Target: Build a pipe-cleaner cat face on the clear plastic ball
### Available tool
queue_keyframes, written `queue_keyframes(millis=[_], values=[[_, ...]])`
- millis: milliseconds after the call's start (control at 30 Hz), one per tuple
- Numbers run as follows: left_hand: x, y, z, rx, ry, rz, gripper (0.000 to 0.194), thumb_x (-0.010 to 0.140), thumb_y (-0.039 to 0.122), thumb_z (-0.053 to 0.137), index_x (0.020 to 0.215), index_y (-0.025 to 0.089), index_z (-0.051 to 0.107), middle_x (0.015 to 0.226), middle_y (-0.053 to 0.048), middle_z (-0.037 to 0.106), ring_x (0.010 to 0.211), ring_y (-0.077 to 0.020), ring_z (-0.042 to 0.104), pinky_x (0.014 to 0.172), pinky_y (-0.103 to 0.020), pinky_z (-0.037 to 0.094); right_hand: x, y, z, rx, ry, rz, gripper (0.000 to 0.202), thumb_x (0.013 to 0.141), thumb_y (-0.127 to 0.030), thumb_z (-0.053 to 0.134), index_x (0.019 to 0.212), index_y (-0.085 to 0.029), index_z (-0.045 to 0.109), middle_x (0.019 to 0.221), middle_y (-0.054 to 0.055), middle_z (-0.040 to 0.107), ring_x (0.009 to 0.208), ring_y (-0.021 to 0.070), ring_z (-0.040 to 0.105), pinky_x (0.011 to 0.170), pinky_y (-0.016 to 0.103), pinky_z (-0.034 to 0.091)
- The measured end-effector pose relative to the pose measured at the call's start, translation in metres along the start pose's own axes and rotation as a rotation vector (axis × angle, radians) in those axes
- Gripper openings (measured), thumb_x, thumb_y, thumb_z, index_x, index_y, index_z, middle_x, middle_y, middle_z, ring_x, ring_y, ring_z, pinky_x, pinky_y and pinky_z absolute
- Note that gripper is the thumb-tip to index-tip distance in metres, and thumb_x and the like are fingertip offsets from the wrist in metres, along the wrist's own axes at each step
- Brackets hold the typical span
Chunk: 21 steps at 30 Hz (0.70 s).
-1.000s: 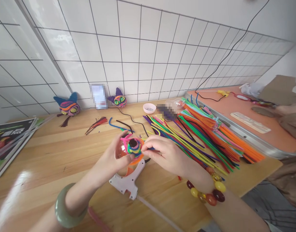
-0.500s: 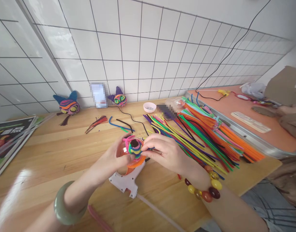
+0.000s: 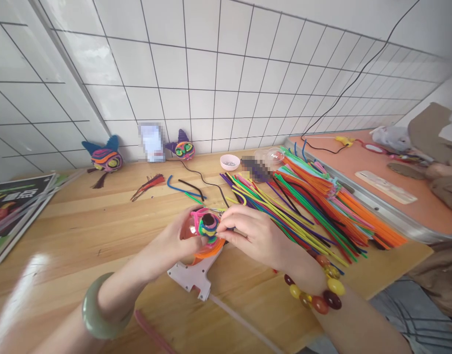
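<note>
My left hand (image 3: pixel 178 236) is closed around a clear plastic ball (image 3: pixel 192 229) partly covered with coiled pipe cleaners in pink, green, blue, yellow and orange. A dark round spot sits in the middle of the coils, and the left thumb presses on their lower edge. At the ball's right side my right hand (image 3: pixel 253 231) pinches a pipe cleaner, mostly hidden by the fingertips, against the coils. Directly beneath the ball lies a white glue gun (image 3: pixel 191 280) on the wooden table (image 3: pixel 82 231).
Loose pipe cleaners (image 3: pixel 285 216) in many colours spread to the right. Behind stand a pink bowl (image 3: pixel 230 162) and two finished cat-like heads, one larger (image 3: pixel 106 158), one smaller (image 3: pixel 184 149). Magazines (image 3: pixel 15 206) lie left. A person's hand (image 3: pixel 445 174) shows at the orange table (image 3: pixel 358 157).
The view has shifted slightly. Both hands keep nearly the same hold; the right fingertips stay pinched at the coils, and the ball has barely turned.
</note>
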<state>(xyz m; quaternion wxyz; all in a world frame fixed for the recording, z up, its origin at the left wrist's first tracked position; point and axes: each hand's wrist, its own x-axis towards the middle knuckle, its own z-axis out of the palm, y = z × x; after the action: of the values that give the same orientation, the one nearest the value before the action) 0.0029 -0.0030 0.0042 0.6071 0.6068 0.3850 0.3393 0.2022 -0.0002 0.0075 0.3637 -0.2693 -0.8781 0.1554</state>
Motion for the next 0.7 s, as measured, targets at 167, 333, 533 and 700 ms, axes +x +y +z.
queue_keyframes(millis=[167, 333, 533, 700], values=[[0.0005, 0.0025, -0.0006, 0.019, -0.028, -0.043, 0.045, 0.075, 0.027, 0.060, 0.118, 0.022, 0.048, 0.116, -0.006, 0.061, 0.111, -0.0265, 0.052, 0.093, -0.042, 0.042, 0.0000, 0.0001, 0.0003, -0.002, -0.009, -0.016, 0.008, 0.088, -0.016, 0.051, 0.084, -0.017, 0.059, 0.085, 0.005, 0.062, 0.084, 0.0144, 0.056, 0.077, 0.027, 0.048], [-0.0005, 0.0010, -0.0014, -0.017, -0.004, -0.089, 0.050, 0.075, 0.028, 0.060, 0.122, 0.022, 0.043, 0.122, -0.007, 0.056, 0.116, -0.0250, 0.049, 0.095, -0.040, 0.040, -0.0005, -0.0006, 0.0006, 0.027, -0.001, 0.073, 0.005, 0.084, -0.014, 0.055, 0.084, -0.016, 0.060, 0.084, 0.004, 0.061, 0.080, 0.0133, 0.057, 0.073, 0.026, 0.047], [-0.0010, -0.0019, -0.0008, -0.066, -0.012, -0.090, 0.044, 0.075, 0.025, 0.060, 0.116, 0.023, 0.045, 0.117, -0.005, 0.059, 0.112, -0.0244, 0.052, 0.091, -0.038, 0.043, -0.0007, -0.0027, 0.0006, 0.034, -0.001, 0.108, 0.005, 0.082, -0.013, 0.056, 0.082, -0.016, 0.061, 0.084, 0.004, 0.062, 0.079, 0.0129, 0.057, 0.072, 0.025, 0.047], [-0.0011, -0.0043, -0.0007, -0.079, -0.009, -0.081, 0.045, 0.075, 0.027, 0.063, 0.116, 0.022, 0.045, 0.117, -0.005, 0.058, 0.113, -0.0241, 0.050, 0.092, -0.036, 0.042, 0.0007, -0.0052, -0.0012, 0.025, -0.019, 0.120, 0.006, 0.081, -0.012, 0.057, 0.080, -0.015, 0.061, 0.082, 0.004, 0.062, 0.077, 0.0125, 0.058, 0.071, 0.024, 0.047]])
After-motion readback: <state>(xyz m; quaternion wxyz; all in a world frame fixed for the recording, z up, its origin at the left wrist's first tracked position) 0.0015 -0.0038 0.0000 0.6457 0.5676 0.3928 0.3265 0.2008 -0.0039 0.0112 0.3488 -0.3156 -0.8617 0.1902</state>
